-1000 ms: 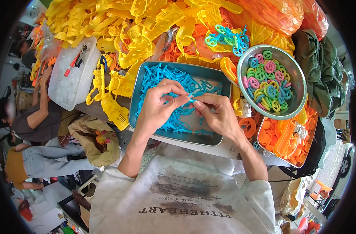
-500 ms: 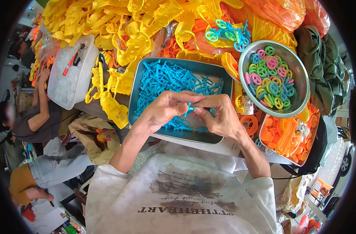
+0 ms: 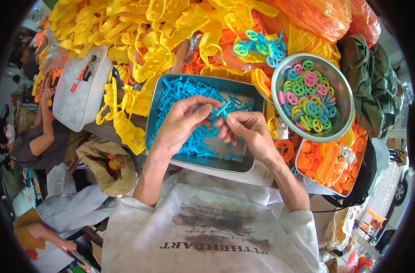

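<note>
Steel tray (image 3: 154, 119) on crowded worktable | both hands' fingers (image 3: 203, 111) pinch blue plastic piece (image 3: 223, 109) | yellow parts (image 3: 144, 41) behind

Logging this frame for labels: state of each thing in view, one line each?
left hand: closed, pinching a blue plastic piece
right hand: closed, pinching the same piece
blue plastic piece: held above the tray by both hands
metal tray: holds loose blue parts, part full
round metal bowl: filled with mixed-colour wheels
orange-parts tray: full
white plastic box: lid shut, red-handled tool lying on top
yellow parts pile: heaped loose
</note>
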`<state>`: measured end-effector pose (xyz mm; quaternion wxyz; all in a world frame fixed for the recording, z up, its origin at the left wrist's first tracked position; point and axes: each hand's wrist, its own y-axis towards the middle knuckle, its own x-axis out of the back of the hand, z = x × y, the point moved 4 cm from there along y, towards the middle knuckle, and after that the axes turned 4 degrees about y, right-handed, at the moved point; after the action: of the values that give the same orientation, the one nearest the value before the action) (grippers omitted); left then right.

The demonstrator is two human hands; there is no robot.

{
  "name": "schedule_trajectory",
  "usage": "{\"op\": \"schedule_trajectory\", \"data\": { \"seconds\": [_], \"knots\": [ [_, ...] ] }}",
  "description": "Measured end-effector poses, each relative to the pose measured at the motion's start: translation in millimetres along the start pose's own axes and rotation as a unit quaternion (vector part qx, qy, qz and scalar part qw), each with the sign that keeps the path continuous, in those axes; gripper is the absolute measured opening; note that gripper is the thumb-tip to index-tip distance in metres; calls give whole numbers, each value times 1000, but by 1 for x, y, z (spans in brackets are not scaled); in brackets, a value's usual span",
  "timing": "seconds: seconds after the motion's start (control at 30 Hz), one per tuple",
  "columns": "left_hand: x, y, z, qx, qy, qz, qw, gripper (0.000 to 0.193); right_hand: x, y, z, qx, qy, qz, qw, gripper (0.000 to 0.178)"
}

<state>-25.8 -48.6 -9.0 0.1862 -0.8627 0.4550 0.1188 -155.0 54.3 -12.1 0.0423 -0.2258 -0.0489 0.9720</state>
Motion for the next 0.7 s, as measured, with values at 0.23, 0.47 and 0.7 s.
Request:
{"op": "schedule_trajectory", "data": {
  "seconds": [0.23,0.47,0.7],
  "knots": [
    [-10,8,-19,-25,149,-38,988,18,5,-1,4,89,-112,-8,990,24],
    [-64,27,-72,-311,327,-162,877,14,16,1,7,65,2,-68,996,20],
    [-155,96,-20,-369,689,119,612,12,33,6,-33,216,-275,-51,936,36]
  ]
}}
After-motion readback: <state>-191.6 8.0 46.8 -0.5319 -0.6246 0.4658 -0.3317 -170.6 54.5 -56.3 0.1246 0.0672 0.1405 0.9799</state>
